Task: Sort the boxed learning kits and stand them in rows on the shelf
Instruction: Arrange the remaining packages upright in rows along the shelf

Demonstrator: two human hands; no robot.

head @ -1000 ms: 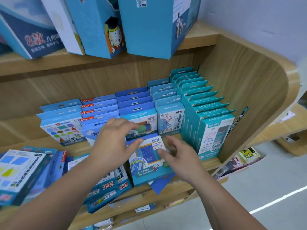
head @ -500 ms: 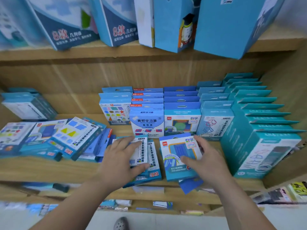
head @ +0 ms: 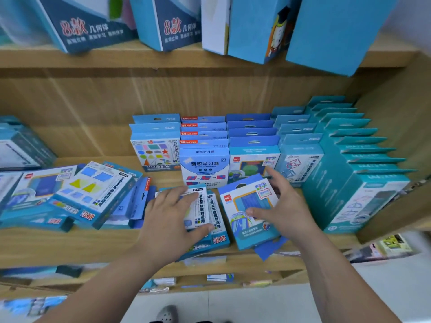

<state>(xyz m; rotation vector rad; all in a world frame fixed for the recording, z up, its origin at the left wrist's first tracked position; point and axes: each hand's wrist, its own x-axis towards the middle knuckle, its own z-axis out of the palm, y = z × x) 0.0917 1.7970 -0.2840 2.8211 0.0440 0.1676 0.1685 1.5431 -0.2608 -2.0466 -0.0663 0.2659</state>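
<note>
Boxed kits stand in rows at the back of the wooden shelf: a shapes kit row, a white-and-blue row, a blue row, a pale row and a teal row. In front of them, my left hand grips a flat-lying white-faced kit, index at its far edge and thumb across its near part. My right hand holds a tilted blue kit, thumb on its face and fingers round its right edge.
A loose pile of flat kits lies at the left of the shelf. Large blue boxes lean on the upper shelf above. The shelf's side wall closes the right end. A lower shelf holds small items.
The view has swung left, bringing the loose pile into sight. My left hand dropped from the standing rows onto the flat white-faced kit. My right hand stays at the blue kit.
</note>
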